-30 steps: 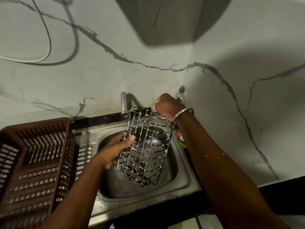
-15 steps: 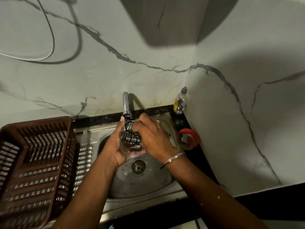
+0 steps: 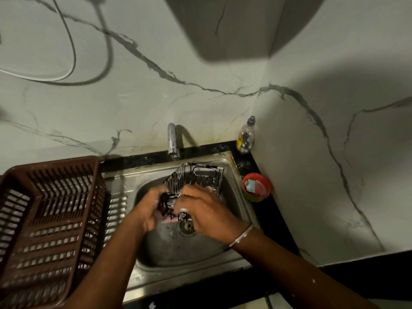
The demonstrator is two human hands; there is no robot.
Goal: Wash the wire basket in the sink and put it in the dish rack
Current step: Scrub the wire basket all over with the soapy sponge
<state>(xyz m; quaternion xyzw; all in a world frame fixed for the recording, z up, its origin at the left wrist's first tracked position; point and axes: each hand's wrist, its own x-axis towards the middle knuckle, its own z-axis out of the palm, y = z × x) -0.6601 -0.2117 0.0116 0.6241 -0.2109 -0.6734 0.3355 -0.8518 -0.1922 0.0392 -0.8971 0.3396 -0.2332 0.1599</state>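
A wire basket (image 3: 196, 177) lies tilted inside the steel sink (image 3: 200, 253), its far end under the tap (image 3: 172, 139). My left hand (image 3: 151, 208) grips its near left edge, fingers curled around the wires. My right hand (image 3: 205, 210), soapy and wearing a metal bangle, is curled over the basket's near end from the right; a pink scrubber seems to sit under its fingers. The near part of the basket is hidden by both hands. A brown plastic dish rack (image 3: 44, 219) stands to the left of the sink.
A small clear bottle (image 3: 245, 137) stands in the back corner of the black counter. A red round dish (image 3: 256, 186) with soap sits right of the sink. Marble walls close in behind and on the right. The drain (image 3: 187, 226) shows below my hands.
The basket went from held up tall over the sink to lying low inside it. Both hands came down together onto its near end, and the view shifted slightly.
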